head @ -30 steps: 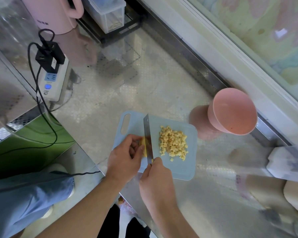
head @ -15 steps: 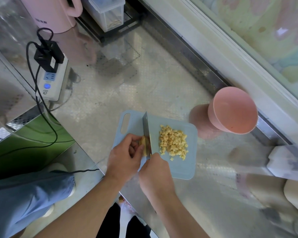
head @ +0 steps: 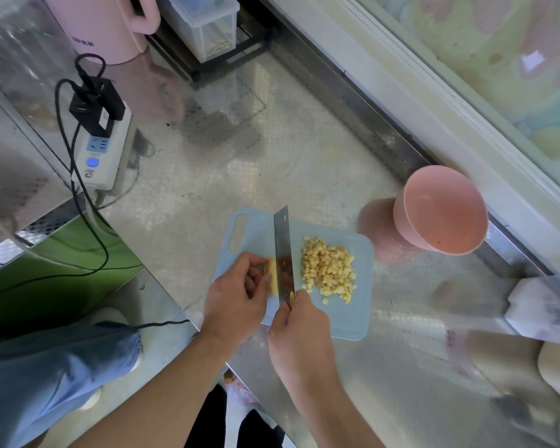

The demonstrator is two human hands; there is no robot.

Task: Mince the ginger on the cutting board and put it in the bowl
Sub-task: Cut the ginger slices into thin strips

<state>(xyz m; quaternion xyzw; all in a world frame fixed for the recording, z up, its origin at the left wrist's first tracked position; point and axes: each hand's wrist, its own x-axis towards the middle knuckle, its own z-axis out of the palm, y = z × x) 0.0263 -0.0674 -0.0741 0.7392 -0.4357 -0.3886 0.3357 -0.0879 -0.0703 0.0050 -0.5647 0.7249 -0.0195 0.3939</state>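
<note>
1. Progress: a pile of diced ginger (head: 328,273) lies on the right half of the cutting board (head: 353,318). One uncut ginger piece (head: 273,275) remains at the board's left side.
2. Remaining, as I judge it: cut the last piece, chop finer if needed, then transfer everything to the bowl (head: 440,210), which holds no ginger yet and stands just beyond the board's far right corner.
3. My left hand (head: 240,295) pinches the uncut piece with curled fingers.
4. My right hand (head: 299,331) grips the handle of the knife (head: 283,253), blade against the piece.
</note>
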